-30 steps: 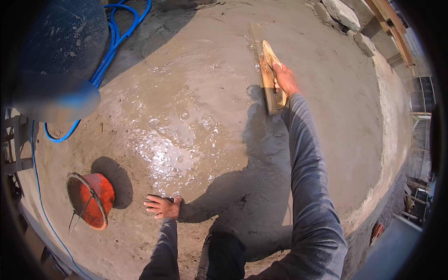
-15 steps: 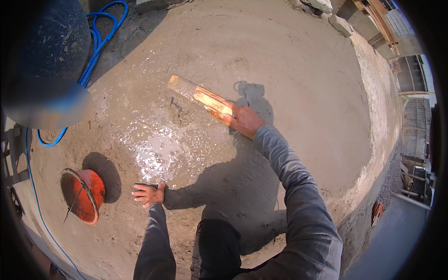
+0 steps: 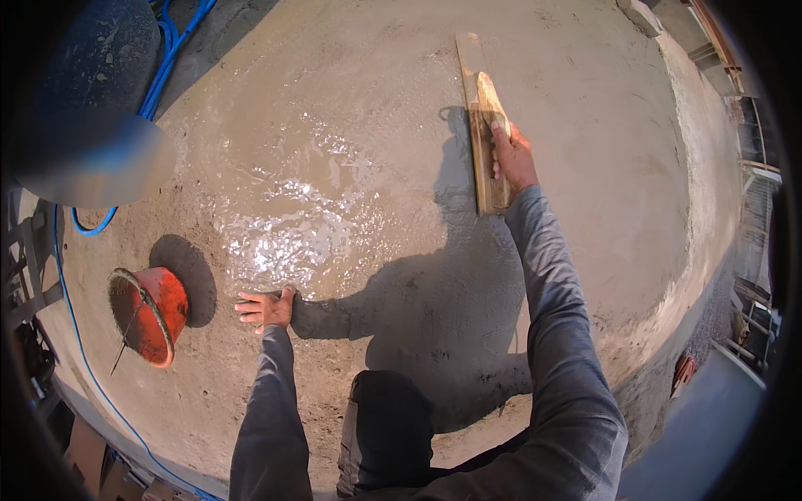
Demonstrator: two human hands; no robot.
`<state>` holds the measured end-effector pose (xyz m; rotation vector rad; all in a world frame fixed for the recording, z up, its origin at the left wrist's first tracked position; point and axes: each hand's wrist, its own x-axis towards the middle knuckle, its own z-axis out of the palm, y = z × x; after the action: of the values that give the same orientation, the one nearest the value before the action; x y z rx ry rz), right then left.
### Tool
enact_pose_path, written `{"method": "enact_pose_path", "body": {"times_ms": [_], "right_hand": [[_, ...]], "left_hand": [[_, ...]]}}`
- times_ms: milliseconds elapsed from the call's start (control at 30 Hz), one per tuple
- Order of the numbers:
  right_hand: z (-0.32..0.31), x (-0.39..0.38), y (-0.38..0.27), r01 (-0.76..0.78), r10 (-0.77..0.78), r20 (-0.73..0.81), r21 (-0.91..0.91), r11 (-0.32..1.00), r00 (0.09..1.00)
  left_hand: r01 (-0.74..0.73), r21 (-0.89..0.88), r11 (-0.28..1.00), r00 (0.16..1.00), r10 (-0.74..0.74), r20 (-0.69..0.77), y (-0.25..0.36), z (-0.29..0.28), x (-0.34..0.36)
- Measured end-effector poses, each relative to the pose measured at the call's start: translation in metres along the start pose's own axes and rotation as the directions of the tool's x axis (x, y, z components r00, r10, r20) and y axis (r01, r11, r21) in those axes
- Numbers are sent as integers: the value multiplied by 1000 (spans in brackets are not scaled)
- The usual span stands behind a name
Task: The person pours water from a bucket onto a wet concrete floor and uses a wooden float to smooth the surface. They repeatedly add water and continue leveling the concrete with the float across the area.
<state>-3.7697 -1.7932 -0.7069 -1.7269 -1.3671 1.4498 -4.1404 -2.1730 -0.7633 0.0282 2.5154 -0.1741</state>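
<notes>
My right hand (image 3: pixel 515 157) grips the handle of a long wooden float (image 3: pixel 491 100), its fingers wrapped round the grip. The float's long blade points away from me on smooth, wet grey concrete (image 3: pixel 585 225). Further left, my left hand (image 3: pixel 267 309) rests flat with fingers spread, at the edge of a shiny watery patch (image 3: pixel 292 238). Nothing is held in it. An orange-red bucket (image 3: pixel 171 305) with a cement-crusted rim lies tipped toward the left, just left of that hand.
Blue hose (image 3: pixel 171 58) lies coiled at the far left beside a large dark rounded container (image 3: pixel 96 63). A thin blue line runs down the left side. The concrete ends along a rough pale edge (image 3: pixel 681 192) on the right. My knee (image 3: pixel 384 426) is at the front.
My right hand has swept the float away from me and to the right. Its blade has turned from pointing left to pointing ahead. My left hand stays planted on the same spot.
</notes>
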Motion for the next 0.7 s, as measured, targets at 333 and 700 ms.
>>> {"method": "enact_pose_path", "body": {"times_ms": [333,700], "right_hand": [[86,-197,45,335,-144,454,-376,864,880],[-248,-270,248,-250,247,-786,121,961,567]], "left_hand": [[-77,203,976,989,101,-110,-29,41,72],[-240,253,937,970,242,21,-2,18,2]]}}
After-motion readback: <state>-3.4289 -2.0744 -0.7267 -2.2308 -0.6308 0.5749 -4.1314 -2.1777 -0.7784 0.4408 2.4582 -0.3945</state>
